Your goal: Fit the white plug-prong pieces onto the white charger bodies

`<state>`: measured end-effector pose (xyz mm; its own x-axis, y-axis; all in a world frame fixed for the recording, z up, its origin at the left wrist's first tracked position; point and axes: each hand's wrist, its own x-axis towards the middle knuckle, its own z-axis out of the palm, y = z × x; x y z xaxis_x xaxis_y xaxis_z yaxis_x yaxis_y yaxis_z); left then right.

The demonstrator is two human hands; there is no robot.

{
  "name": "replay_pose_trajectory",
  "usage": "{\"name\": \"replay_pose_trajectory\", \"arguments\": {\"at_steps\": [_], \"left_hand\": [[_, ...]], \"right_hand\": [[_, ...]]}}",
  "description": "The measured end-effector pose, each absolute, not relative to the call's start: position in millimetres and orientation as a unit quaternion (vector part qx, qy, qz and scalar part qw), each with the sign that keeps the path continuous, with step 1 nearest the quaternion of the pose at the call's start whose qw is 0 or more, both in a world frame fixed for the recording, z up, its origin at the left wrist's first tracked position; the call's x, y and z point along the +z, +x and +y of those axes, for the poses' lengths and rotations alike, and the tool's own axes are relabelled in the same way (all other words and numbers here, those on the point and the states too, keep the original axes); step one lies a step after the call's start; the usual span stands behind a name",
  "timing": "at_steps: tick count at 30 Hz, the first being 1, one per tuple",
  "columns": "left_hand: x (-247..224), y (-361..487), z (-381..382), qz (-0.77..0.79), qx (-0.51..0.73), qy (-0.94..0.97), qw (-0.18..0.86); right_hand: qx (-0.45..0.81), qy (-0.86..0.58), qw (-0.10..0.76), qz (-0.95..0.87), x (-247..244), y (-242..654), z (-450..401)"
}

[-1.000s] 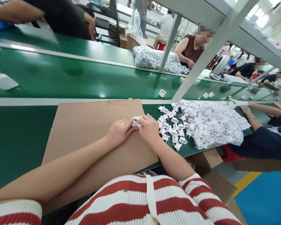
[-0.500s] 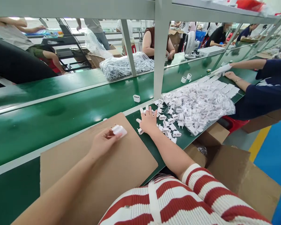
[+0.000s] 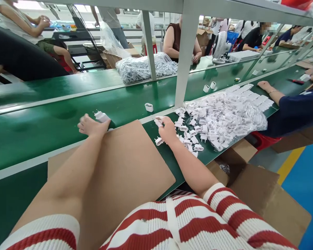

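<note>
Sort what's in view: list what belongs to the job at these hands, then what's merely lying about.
Apparently in the job:
- white plug by the left hand
- second plug in the right hand
- loose plugs
- near bag
- green belt
- cardboard

Seemingly just about:
- fan
- far bag
- open box

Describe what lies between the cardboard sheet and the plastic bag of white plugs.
In the head view, green tabletop scattered with loose white plugs, with the right hand over that stretch.
</note>
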<state>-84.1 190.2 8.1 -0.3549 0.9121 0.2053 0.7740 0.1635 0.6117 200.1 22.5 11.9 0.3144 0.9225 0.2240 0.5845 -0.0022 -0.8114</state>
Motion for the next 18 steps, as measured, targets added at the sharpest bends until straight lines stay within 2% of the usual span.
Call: {"name": "replay_pose_trajectory", "arguments": {"at_steps": [2,3,5,7,11,14,18], "left_hand": [[4.7,-72.7,188.6,0.72,0.363,0.59,0.047],[3.1,-64.3,189.2,0.678,0.371,0.634,0.033],[0.7,-42.1,194.8,0.571,0.357,0.738,0.048],[-0.6,-15.1,206.3,0.495,0.322,0.802,0.09],[0.3,35.0,234.5,0.453,0.261,0.833,0.182],[1.2,54.9,244.0,0.441,0.231,0.834,0.237],[-1.3,54.8,230.7,0.453,0.256,0.821,0.236]], "right_hand": [[0.365,-0.59,0.573,-0.436,14.9,195.1,22.6],[0.452,-0.537,0.61,-0.367,16.8,192.9,22.0],[0.572,-0.459,0.622,-0.274,21.4,189.9,19.6],[0.624,-0.414,0.615,-0.246,26.3,188.5,16.3],[0.658,-0.396,0.589,-0.251,32.6,186.5,11.3],[0.647,-0.435,0.57,-0.26,31.2,184.7,9.4],[0.486,-0.553,0.588,-0.335,25.7,184.2,6.8]]}}
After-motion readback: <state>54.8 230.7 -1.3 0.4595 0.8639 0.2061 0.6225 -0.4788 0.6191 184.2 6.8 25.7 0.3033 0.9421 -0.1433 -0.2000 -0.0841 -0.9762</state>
